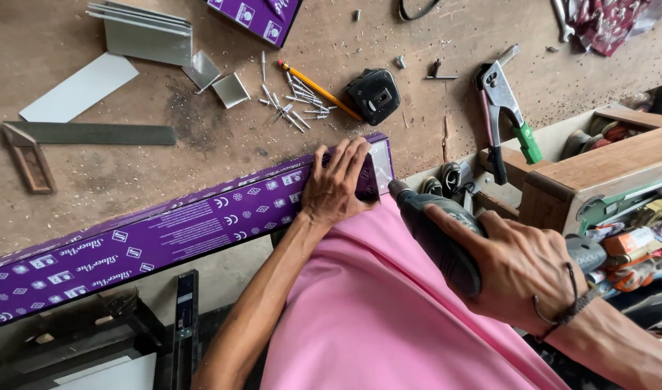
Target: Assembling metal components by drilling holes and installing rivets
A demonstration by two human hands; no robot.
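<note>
Left hand (338, 184) presses flat, fingers spread, on purple bar (165, 235); right hand (522, 271) grips drill (436, 231). Rivets (295, 105), pencil (320, 90) beyond; wooden box (598, 173) holds tools.

We have a long purple profile (165, 238), film-wrapped with small white printed marks, lying flat along the near edge of the wooden workbench. It runs diagonally from lower left up to the right; its right end shows bare silver metal. Our left hand (336, 184) presses down on that end, fingers spread over the top face. Our right hand (522, 271) grips a dark grey power drill (436, 231), held roughly level and angled up-left. Its nose sits right at the near side face of the profile's end, just below the left hand. We can't tell the bit itself: too small, hidden at the contact point.
</note>
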